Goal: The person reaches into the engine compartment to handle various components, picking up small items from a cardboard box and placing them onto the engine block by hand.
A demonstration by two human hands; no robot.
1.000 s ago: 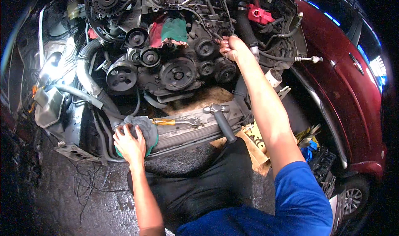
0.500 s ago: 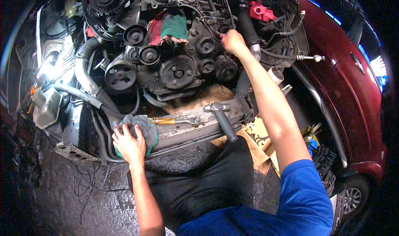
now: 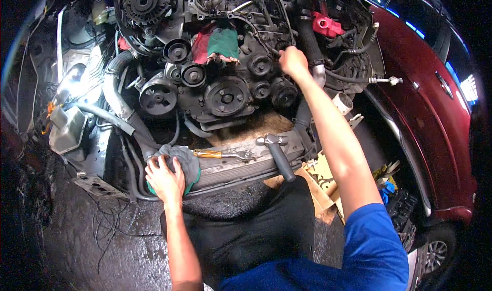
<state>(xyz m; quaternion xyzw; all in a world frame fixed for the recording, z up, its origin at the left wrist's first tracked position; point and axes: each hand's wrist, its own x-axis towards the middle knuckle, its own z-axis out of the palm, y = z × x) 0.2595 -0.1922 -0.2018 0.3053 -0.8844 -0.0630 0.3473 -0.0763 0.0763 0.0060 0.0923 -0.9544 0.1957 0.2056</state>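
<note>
My left hand (image 3: 165, 181) lies with spread fingers on a crumpled grey rag (image 3: 190, 167) with a green edge, at the left end of the radiator (image 3: 233, 175). My right arm reaches forward to the engine's right side. There my right hand (image 3: 294, 64) is closed beside the metal rim of the engine front; whatever it grips is hidden by the fingers. On top of the radiator rest a ratchet wrench (image 3: 209, 153) with an orange handle and a hammer (image 3: 280, 160) with a dark handle. Below my right hand sit several pulleys, the large one (image 3: 226, 98) at centre.
Red and green cloths (image 3: 223, 44) cover part of the engine front. A thick black hose (image 3: 309, 40) runs close to my right hand. Cardboard (image 3: 322, 174) with small parts lies beside my right forearm. A dark red car (image 3: 415, 101) stands at right, a white reservoir (image 3: 68, 131) at left.
The whole view has shifted a little, so the engine appears lower and farther right. Both hands keep their places, the left on the rag and the right at the engine's side.
</note>
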